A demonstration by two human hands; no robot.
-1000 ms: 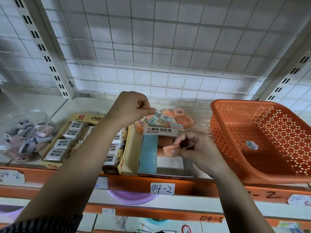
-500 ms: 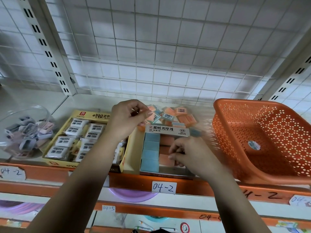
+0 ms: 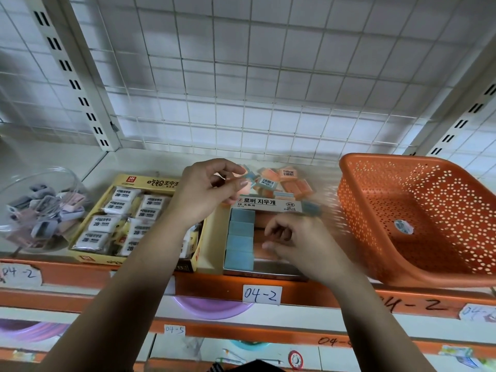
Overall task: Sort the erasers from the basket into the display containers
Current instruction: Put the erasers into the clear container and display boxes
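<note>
Orange basket point(image 3: 418, 218), right hand point(image 3: 303, 242) over eraser box point(image 3: 264, 269)

- Left hand point(image 3: 204, 194) is raised, fingers curled, thumb and forefinger tips close together.
- Right hand point(image 3: 303, 242) sits lower, palm down, fingers bent inward.
- Both forearms reach forward, bare.

There is one view, from a wide-angle camera worn on the person's head. It looks forward and somewhat down onto a shop shelf point(image 3: 80, 162) at close range, with both forearms reaching in from the bottom edge. The wire grid back panel point(image 3: 255, 76) fills the upper half and bends outward toward the corners. The lower shelf edge point(image 3: 241, 328) sits nearest; the bottom strip is blurred, so its contents are hard to tell.
</note>
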